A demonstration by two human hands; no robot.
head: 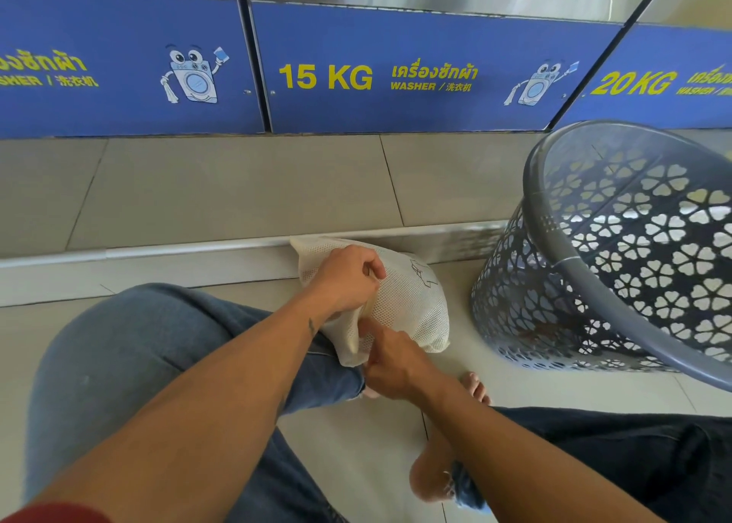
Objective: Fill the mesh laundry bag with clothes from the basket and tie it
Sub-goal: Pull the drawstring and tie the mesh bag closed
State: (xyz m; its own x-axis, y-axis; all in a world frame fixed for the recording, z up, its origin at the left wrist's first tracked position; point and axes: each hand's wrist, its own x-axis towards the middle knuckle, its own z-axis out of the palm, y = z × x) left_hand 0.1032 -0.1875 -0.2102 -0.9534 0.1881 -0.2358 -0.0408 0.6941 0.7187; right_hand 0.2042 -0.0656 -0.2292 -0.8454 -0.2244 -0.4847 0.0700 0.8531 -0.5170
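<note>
A cream mesh laundry bag [412, 300], bulging with what is inside, lies on the floor tiles in the middle of the head view, against a low step. My left hand [348, 277] grips the bag's top side, fingers closed on the mesh. My right hand [390, 364] pinches the bag's gathered near end just below the left hand. A grey plastic basket [586, 269] with flower-shaped holes stands tilted at the right, its mouth turned toward me; I see no clothes in the part that shows.
Blue washer panels [396, 75] marked 15 KG and 20 KG line the back above a tiled ledge [237, 190]. My knees in blue jeans [138, 348] and a bare foot [475, 388] fill the near floor.
</note>
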